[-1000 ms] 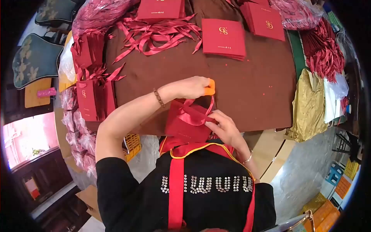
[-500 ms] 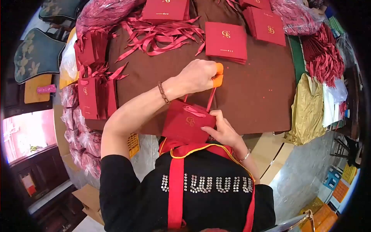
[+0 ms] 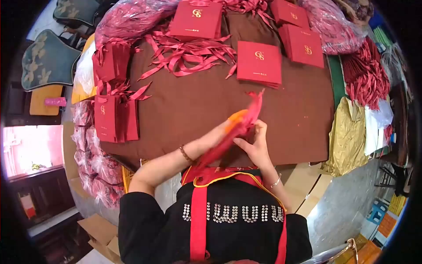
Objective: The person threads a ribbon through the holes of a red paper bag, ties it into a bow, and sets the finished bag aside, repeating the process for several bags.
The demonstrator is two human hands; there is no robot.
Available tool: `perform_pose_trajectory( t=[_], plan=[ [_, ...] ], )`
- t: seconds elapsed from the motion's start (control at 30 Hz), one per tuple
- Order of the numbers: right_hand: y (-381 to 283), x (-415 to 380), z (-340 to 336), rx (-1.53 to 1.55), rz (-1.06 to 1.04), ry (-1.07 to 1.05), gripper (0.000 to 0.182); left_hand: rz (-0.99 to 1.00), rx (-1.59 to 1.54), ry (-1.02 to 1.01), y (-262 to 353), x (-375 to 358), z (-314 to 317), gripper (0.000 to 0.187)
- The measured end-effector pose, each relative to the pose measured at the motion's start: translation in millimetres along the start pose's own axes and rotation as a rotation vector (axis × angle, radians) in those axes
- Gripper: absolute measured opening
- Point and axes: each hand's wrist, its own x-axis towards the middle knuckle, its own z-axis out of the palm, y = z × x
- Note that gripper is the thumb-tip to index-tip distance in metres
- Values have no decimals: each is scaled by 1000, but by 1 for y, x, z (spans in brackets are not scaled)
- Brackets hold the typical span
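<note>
A red paper gift bag (image 3: 223, 143) is tilted nearly edge-on in front of my chest, blurred by motion, its ribbon end pointing up toward the table. My left hand (image 3: 220, 133), with orange covers on its fingertips, grips the bag from the left; part of its fingers is hidden behind it. My right hand (image 3: 256, 147) is closed at the bag's right edge, thumb on the near side and fingers curled. Beyond my hands lies a small stack of flat red bags (image 3: 259, 64) with a gold logo on the brown tablecloth (image 3: 184, 101).
Loose red ribbons (image 3: 189, 55) lie at the far side beside another bag stack (image 3: 196, 20). Standing bags (image 3: 115, 119) are at the left edge, and more stacks (image 3: 303, 46) at the far right. A gold plastic bag (image 3: 347, 136) hangs by the right edge.
My left hand has come down from the raised ribbon handle to the bag's side. The bag has turned from facing me to edge-on, and the head view has shifted slightly.
</note>
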Motion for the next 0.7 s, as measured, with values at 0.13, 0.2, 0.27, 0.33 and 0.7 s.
perform_pose_trajectory(
  t=[0.13, 0.2, 0.27, 0.33, 0.7],
  plan=[
    [3, 8, 3, -469, 29, 217, 74, 82, 257, 356, -5, 13, 50, 45],
    [-1, 4, -2, -663, -198, 244, 53, 84, 387, 561, -1, 18, 43, 41],
    [-2, 1, -15, -599, -208, 275, 40, 180, 521, 584, 6, 15, 27, 40],
    [0, 1, -28, -396, -188, 469, 29, 356, 726, 589, 11, 12, 4, 41],
    [-7, 1, -20, -393, -151, 389, 9, 468, 2179, 953, 97, -2, -68, 33]
  ],
)
